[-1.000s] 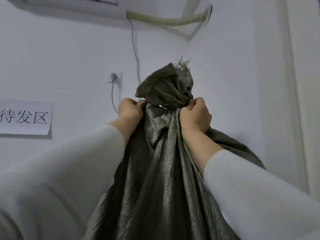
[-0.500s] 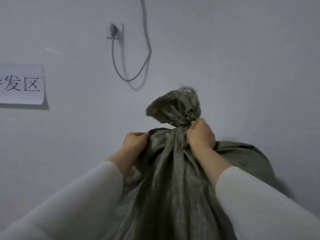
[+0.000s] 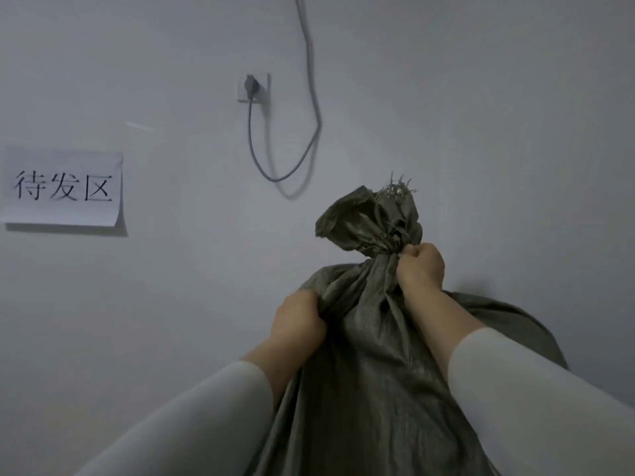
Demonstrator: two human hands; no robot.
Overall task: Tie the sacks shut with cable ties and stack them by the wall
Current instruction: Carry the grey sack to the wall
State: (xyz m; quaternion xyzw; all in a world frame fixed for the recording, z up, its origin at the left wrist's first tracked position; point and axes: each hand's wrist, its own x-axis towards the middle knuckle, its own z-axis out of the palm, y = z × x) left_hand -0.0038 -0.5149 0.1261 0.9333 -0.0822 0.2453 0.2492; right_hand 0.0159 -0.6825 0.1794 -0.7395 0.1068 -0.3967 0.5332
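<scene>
A grey-green woven sack [image 3: 371, 379] fills the lower middle of the head view, right in front of the white wall [image 3: 171, 304]. Its mouth is gathered into a cinched neck, with a ruffled, frayed top above it. My right hand [image 3: 421, 269] grips the sack just below that neck. My left hand [image 3: 297, 319] grips a fold of the fabric lower down on the sack's left shoulder. A cable tie is too small to make out at the neck. The bottom of the sack is out of view.
A paper sign [image 3: 63, 187] with black characters is stuck to the wall at the left. A wall socket [image 3: 253, 87] holds a plug, and its grey cable [image 3: 275, 166] loops down above the sack.
The sack has come down lower against the wall and shifted to the right in view. My left hand has slid from the neck down to the sack's shoulder.
</scene>
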